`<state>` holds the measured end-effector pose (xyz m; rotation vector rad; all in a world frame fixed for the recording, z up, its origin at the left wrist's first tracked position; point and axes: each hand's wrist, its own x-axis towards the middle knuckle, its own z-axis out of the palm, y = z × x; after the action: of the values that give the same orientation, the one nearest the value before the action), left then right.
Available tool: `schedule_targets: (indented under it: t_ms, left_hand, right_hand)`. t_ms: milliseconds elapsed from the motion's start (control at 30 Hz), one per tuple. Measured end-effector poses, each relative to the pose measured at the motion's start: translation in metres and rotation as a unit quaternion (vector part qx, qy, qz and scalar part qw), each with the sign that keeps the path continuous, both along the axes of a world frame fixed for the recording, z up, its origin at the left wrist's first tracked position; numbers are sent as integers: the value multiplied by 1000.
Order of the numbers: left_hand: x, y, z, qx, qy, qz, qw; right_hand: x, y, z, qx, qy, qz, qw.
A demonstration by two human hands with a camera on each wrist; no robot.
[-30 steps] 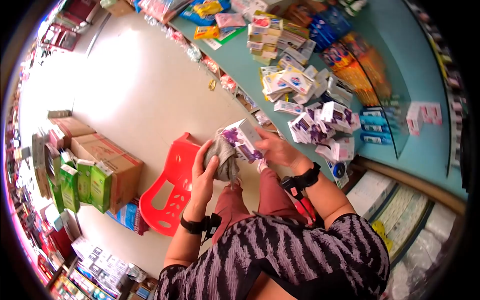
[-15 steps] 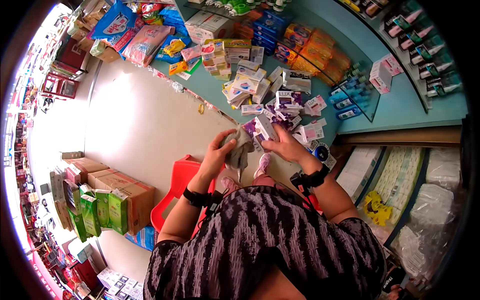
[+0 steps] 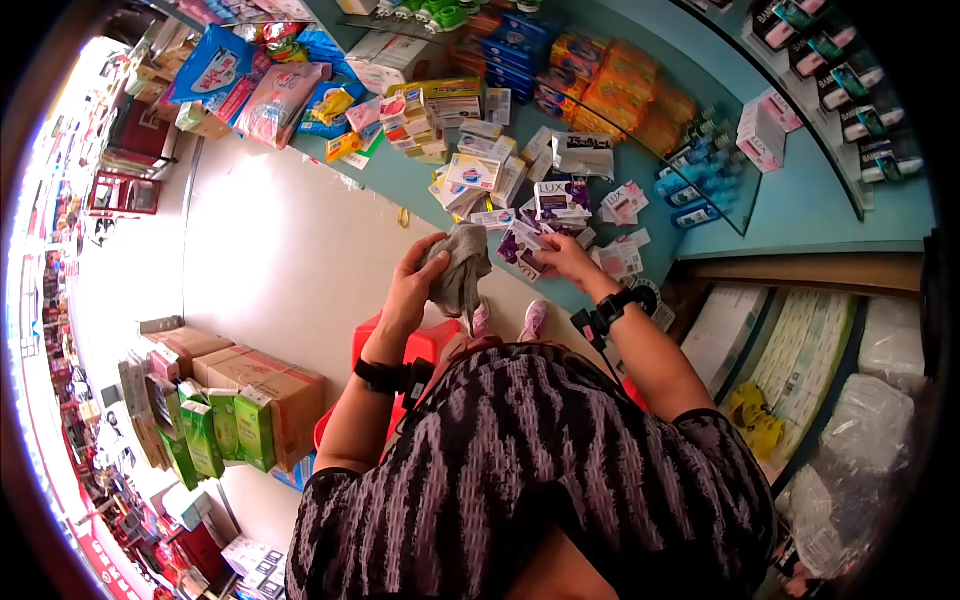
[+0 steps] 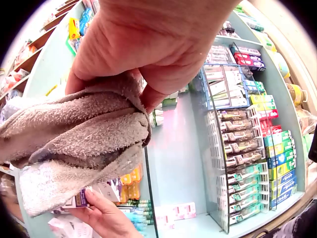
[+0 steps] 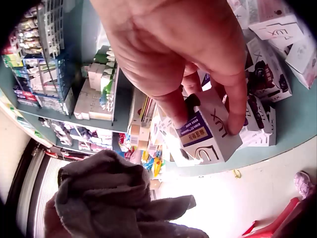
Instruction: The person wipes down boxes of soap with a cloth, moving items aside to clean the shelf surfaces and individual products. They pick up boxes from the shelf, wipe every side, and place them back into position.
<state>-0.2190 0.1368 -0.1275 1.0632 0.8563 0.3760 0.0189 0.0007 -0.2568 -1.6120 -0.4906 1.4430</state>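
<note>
My left hand (image 3: 412, 280) grips a crumpled grey cloth (image 3: 463, 272), which hangs down from the fingers over the counter's front edge. In the left wrist view the cloth (image 4: 84, 134) shows folded, with a terry surface. A white and purple LUX soap box (image 3: 521, 249) is pinched between the thumb and fingers of my right hand (image 3: 570, 262). The right wrist view shows the box (image 5: 218, 131) tilted, its printed end facing the camera. Just beyond it lies a loose pile of similar LUX boxes (image 3: 563, 200) on the teal counter (image 3: 655, 225).
Yellow and white soap boxes (image 3: 475, 172) and a grey-white packet (image 3: 583, 155) lie farther along the counter. Upright glass panels (image 3: 742, 215) divide the shelf. A red plastic chair (image 3: 430, 343) stands before me, cartons (image 3: 265, 385) and green boxes (image 3: 225, 425) to the left.
My view has swung toward the counter. The right hand has carried the soap box from beside the cloth to the pile's front edge, while the left hand still holds the cloth.
</note>
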Motion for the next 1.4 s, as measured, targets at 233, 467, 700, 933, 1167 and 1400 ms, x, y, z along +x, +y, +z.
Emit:
schedule_targets:
  t_ms: [233, 467, 700, 933, 1167, 1400]
  left_hand:
    - [9, 30, 5, -14, 7, -61, 998]
    - [21, 48, 7, -19, -1, -105, 994]
    - [29, 50, 18, -21, -7, -138, 990]
    - [55, 38, 69, -71, -76, -202, 974]
    - [124, -20, 136, 6, -141, -418, 898]
    - [187, -93, 141, 20, -174, -432, 885]
  right_hand:
    - [4, 8, -34, -34, -4, -80, 996]
    - [0, 3, -57, -12, -207, -107, 972]
    - [-5, -17, -42, -29, -194, -189, 962]
    - [-7, -40, 112, 145, 214, -172, 951]
    - [-19, -63, 178, 344, 199, -231, 888]
    - [10, -149, 195, 372, 195, -418, 806]
